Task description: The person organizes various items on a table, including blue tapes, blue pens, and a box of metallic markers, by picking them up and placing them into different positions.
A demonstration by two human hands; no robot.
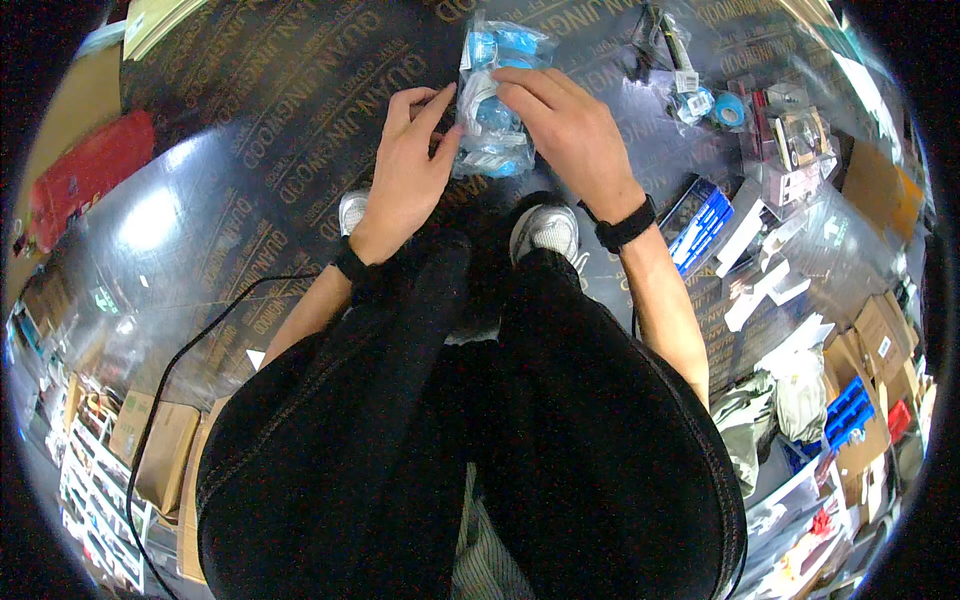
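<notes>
A pile of clear plastic packets [491, 161] with light-blue contents lies on the dark printed floor in front of my shoes. Some packets bear barcode labels. At the pile's left edge is my left hand [412, 154], thumb and index finger apart, their tips at the plastic. My right hand [574, 124] reaches over the pile from the right, its fingertips on the upper packets beside a whitish, curved piece [478, 90]. Its thumb is hidden, so whether it grips a packet is unclear. Both wrists wear black bands.
Right of me lie a light-blue roll [728, 110], more bagged items [694, 105], blue boxes [699, 229] and white cartons [769, 289]. A red case [90, 180] stands far left. Cardboard boxes [161, 450] sit at lower left, where a black cable [176, 356] curves past my leg.
</notes>
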